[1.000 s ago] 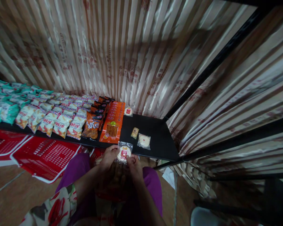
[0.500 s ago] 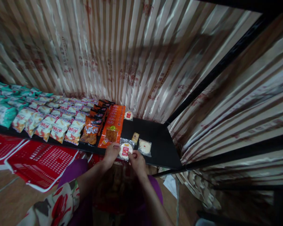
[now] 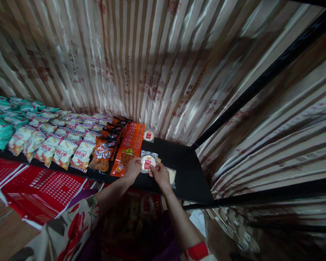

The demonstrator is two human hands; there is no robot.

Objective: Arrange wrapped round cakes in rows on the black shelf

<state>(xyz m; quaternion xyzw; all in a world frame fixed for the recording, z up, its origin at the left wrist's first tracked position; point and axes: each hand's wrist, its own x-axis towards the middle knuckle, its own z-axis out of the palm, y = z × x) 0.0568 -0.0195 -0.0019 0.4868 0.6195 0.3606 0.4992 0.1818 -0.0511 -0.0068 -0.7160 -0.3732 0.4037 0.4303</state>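
Observation:
Both my hands hold a small clear packet with a round pale cake and a red label (image 3: 148, 162) over the black shelf (image 3: 184, 170). My left hand (image 3: 132, 168) pinches its left edge and my right hand (image 3: 159, 174) pinches its right edge. A second clear cake packet (image 3: 172, 175) lies partly hidden behind my right hand. Another small round packet (image 3: 148, 136) sits at the back of the shelf. A long orange packet (image 3: 129, 146) lies just left of my hands.
Rows of snack bags (image 3: 65, 143) and teal bags (image 3: 2, 123) fill the shelf's left part. Red plastic baskets (image 3: 40, 188) lie on the floor below. A striped curtain (image 3: 152, 61) hangs behind and to the right. A black frame post (image 3: 250, 94) rises at the right.
My hands have carried the cake packet from the shelf's front edge further in over the shelf, and now cover the small yellow packet and part of the other cake packet.

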